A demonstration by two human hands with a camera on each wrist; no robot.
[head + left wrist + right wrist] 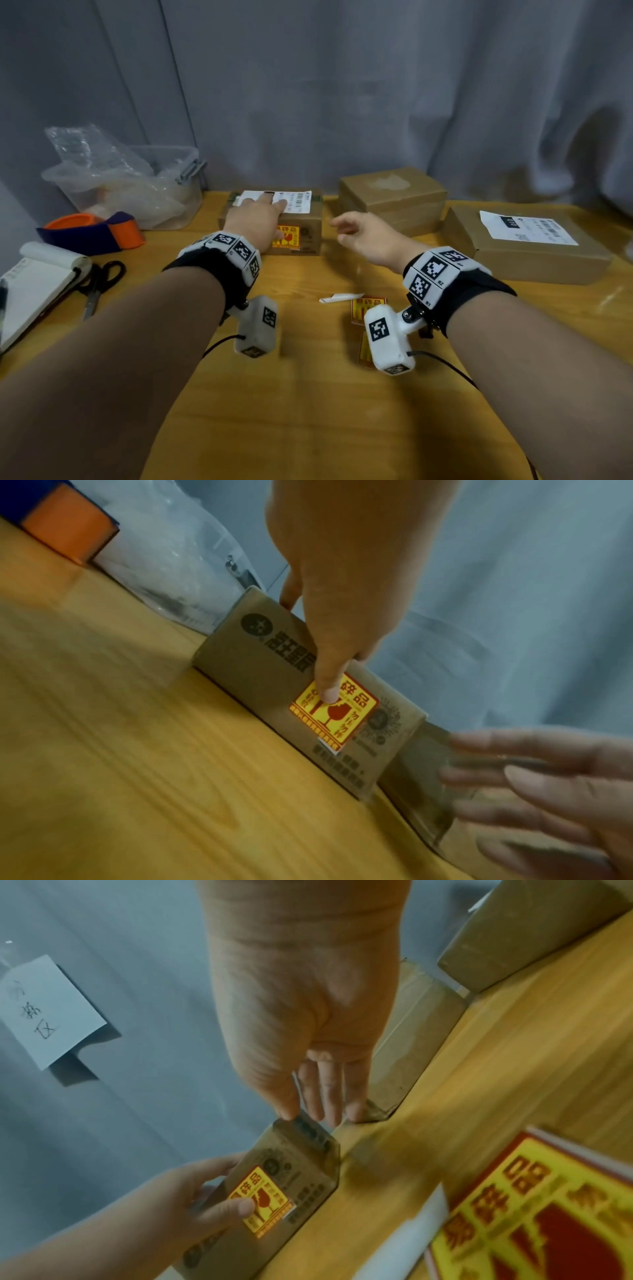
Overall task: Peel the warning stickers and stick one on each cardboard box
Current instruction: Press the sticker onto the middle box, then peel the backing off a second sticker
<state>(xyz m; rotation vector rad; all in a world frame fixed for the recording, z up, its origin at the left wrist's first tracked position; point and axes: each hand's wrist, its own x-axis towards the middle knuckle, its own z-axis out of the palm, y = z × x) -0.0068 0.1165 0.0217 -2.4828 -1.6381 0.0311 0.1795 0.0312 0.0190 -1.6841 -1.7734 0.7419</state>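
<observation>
A small cardboard box (306, 236) stands at the back middle of the wooden table, a yellow and red warning sticker (342, 718) on its front face. My left hand (255, 219) lies over the box, fingers flat on its top label, the thumb (329, 685) pressing the sticker. My right hand (363, 233) hovers just right of the box with relaxed fingers, holding nothing. Behind it sit a second box (394, 195) and a flat third box (524, 243). Loose stickers (368, 305) and a white backing strip (340, 298) lie on the table beneath my right wrist.
A clear plastic tub (137, 185) with bags stands at the back left. In front of it are an orange tape dispenser (92, 233), scissors (99, 284) and an open notebook (37, 284). A grey curtain (342, 85) hangs close behind the boxes.
</observation>
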